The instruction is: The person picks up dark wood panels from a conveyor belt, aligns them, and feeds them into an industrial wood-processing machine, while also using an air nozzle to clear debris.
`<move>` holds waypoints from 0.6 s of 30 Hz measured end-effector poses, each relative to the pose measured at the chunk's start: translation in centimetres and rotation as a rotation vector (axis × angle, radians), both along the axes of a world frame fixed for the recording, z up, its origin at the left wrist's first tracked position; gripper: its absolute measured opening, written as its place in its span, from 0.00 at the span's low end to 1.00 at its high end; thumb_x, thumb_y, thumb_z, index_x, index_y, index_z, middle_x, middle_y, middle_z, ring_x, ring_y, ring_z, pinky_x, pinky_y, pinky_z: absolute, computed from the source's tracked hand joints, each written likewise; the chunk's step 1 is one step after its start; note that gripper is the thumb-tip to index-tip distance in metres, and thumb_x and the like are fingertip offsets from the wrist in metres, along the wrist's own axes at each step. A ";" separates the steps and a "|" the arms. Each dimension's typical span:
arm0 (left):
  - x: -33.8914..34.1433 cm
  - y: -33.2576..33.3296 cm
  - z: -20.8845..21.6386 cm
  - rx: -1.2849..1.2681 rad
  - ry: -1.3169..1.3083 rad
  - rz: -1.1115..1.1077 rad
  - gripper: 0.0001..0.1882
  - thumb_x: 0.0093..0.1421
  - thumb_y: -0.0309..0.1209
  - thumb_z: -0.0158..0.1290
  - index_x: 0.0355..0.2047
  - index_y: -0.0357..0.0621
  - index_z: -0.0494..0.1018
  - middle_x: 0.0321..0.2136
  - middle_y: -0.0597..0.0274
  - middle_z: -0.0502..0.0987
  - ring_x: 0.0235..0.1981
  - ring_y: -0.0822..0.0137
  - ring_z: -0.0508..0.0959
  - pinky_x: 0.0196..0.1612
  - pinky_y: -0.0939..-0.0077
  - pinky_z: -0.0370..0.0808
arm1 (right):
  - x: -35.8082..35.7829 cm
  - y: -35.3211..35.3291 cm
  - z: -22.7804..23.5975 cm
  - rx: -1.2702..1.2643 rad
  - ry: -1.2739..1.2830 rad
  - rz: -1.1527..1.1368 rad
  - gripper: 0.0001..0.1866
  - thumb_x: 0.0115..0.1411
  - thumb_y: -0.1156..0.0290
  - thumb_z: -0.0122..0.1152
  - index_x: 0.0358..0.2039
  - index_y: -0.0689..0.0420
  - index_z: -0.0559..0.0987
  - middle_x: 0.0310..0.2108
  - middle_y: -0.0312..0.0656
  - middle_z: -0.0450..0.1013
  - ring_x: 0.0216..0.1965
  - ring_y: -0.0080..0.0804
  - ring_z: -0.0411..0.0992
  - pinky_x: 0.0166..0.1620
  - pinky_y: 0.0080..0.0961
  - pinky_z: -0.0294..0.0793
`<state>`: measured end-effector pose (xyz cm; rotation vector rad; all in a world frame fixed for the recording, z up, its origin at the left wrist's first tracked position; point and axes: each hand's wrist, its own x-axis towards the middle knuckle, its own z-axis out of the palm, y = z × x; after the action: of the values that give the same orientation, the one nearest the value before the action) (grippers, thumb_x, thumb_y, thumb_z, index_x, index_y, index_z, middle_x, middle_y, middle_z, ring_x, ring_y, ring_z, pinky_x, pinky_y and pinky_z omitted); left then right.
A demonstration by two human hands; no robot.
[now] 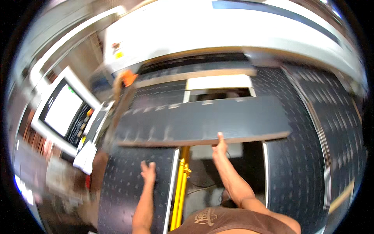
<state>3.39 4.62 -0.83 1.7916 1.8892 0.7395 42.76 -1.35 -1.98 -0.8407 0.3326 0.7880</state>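
A long dark grey board (202, 119) with a brown front edge lies crosswise in front of me, spanning the gap between two black table sections. At the middle of its near edge, my right hand (220, 147) grips it with the thumb on top; the other fingers are hidden beneath. My left hand (148, 171) hovers off the board, over the left table section (128, 183), fingers apart and holding nothing. Farther back, another dark board (198, 74) with a light brown edge lies parallel, close to the white machine.
The white machine housing (167, 37) stands across the far side. A screen panel (64, 111) with papers (85, 158) is on the left. Yellow pipes (180, 191) run through the gap below me. More dotted black table (335, 117) extends right beyond a metal rail (317, 128).
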 end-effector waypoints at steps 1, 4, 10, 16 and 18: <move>-3.1 -0.1 1.5 -0.047 -0.275 -0.008 0.38 0.66 0.47 0.51 0.68 0.38 0.52 0.67 0.43 0.57 0.67 0.47 0.60 0.68 0.49 0.53 | -1.8 -3.4 -0.2 -0.113 0.000 0.124 0.26 0.52 0.51 0.76 0.40 0.56 0.76 0.33 0.36 0.70 0.30 0.28 0.68 0.31 0.30 0.71; -7.7 0.9 5.0 -0.044 -0.269 0.077 0.42 0.67 0.46 0.51 0.68 0.29 0.49 0.67 0.38 0.57 0.66 0.46 0.62 0.68 0.54 0.58 | -4.2 -12.3 -3.4 -0.218 -0.045 -0.014 0.23 0.54 0.52 0.74 0.37 0.56 0.75 0.31 0.35 0.68 0.29 0.28 0.67 0.32 0.30 0.69; -25.6 4.7 2.4 0.000 -0.716 0.300 0.59 0.58 0.61 0.57 0.68 0.24 0.44 0.67 0.35 0.55 0.62 0.42 0.65 0.63 0.50 0.66 | -12.9 -30.6 1.0 -0.034 0.002 -0.061 0.23 0.58 0.52 0.71 0.40 0.56 0.73 0.35 0.37 0.71 0.36 0.30 0.70 0.44 0.33 0.73; -29.9 -4.9 -2.5 0.323 -0.334 0.558 0.26 0.51 0.48 0.65 0.37 0.35 0.82 0.40 0.46 0.82 0.42 0.50 0.79 0.51 0.57 0.73 | -19.0 -47.7 0.0 0.000 0.017 -0.093 0.40 0.59 0.56 0.69 0.61 0.70 0.63 0.60 0.50 0.67 0.58 0.44 0.68 0.62 0.43 0.67; -33.3 -9.7 -1.8 0.208 -0.400 0.455 0.28 0.52 0.51 0.64 0.40 0.37 0.81 0.40 0.50 0.82 0.42 0.52 0.79 0.49 0.59 0.73 | -21.1 -51.3 0.0 -0.024 0.056 -0.112 0.39 0.60 0.57 0.68 0.61 0.72 0.63 0.61 0.51 0.66 0.58 0.44 0.68 0.64 0.42 0.66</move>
<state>-29.88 -5.10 -2.62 1.1955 2.0030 1.3831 21.63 -52.62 -2.01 -0.8167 0.4362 0.7052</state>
